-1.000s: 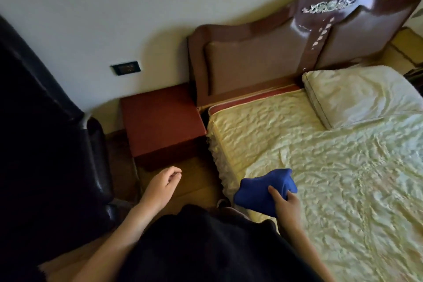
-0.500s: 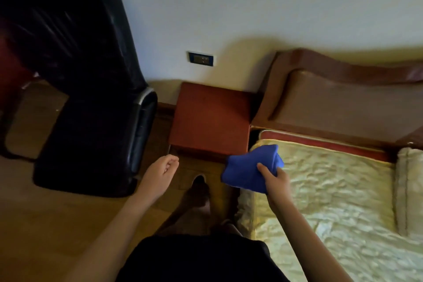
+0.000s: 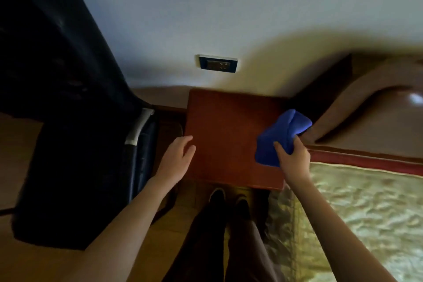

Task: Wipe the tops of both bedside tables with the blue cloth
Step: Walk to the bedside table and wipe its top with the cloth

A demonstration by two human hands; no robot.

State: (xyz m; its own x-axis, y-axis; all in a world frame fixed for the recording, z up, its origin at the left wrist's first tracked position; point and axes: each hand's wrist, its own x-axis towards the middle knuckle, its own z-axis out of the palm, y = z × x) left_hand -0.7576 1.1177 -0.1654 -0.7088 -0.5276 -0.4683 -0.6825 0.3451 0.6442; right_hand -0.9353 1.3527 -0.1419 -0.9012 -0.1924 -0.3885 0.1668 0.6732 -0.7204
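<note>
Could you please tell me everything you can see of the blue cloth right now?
The blue cloth is a soft, plain, deep-blue fabric, bunched into loose folds rather than spread flat. The right hand has it in its grip from below, thumb across the front. It sits over the right part of the red-brown bedside table, its upper fold reaching past the table's right edge. Whether it touches the tabletop cannot be told.

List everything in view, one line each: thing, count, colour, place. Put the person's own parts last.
bedside table: 1, reddish-brown, centre, against the wall
blue cloth: 1, blue, over the table's right edge
wall socket: 1, dark, on the wall above the table
office chair: 1, black, left
headboard: 1, brown, right
bed cover: 1, pale yellow, lower right
left hand: 1, open, at the table's left edge
right hand: 1, gripping the cloth
legs: 2, dark trousers, bottom centre
</note>
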